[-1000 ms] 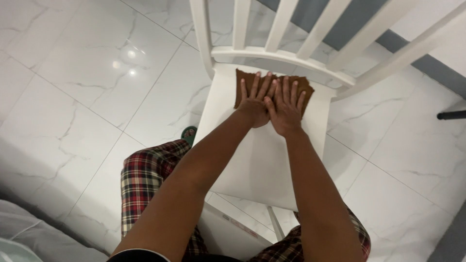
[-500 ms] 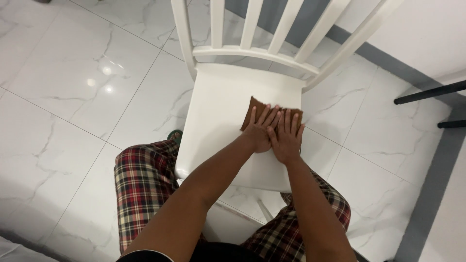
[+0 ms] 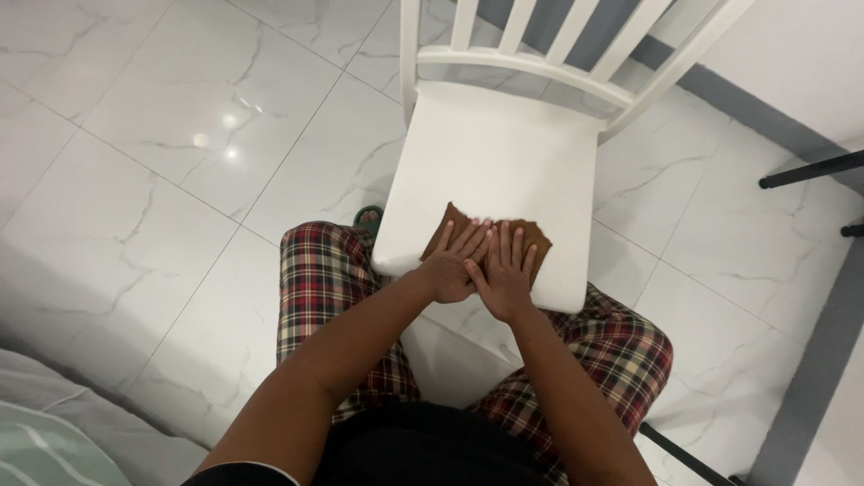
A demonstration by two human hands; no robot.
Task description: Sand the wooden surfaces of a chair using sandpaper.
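Floor (image 3: 162, 162): big glossy white tiles w/ thin grey marble veining, thin grout lines, bright light spots reflected at left. A grey band of floor runs along the right side, by a plain white wall at top right.

Chair (image 3: 504, 153): white painted wood, smooth matte finish, flat squarish seat w/ rounded edges, back made of straight slats under a curved rail. It stands right in front of the person, seat front edge over the knees.

Trousers (image 3: 324, 288): soft plaid fabric, red/black/cream checks, both knees bent and spread either side of the chair front. Black top shows at bottom centre.

Bedding (image 3: 54, 423): rumpled grey-white cloth w/ a pale green striped bit, bottom left corner.

Black metal legs (image 3: 810, 169): thin dark tubes at the right edge; another dark bar low right.

Cloth (image 3: 448, 229): small brown rag, dull soft weave, edges uneven, lying flat on the seat near its front edge, right of centre. Mostly covered by the hands; corners stick out left and right.

Left hand (image 3: 454, 261): flat, palm down on the cloth, fingers straight and close together, pointing toward the chair back.

Right hand (image 3: 508, 270): same, flat and pressed down, fingers slightly fanned, side by side w/ the left and touching it at the thumb side. Neither hand pinches or grips; both just press on the rag.
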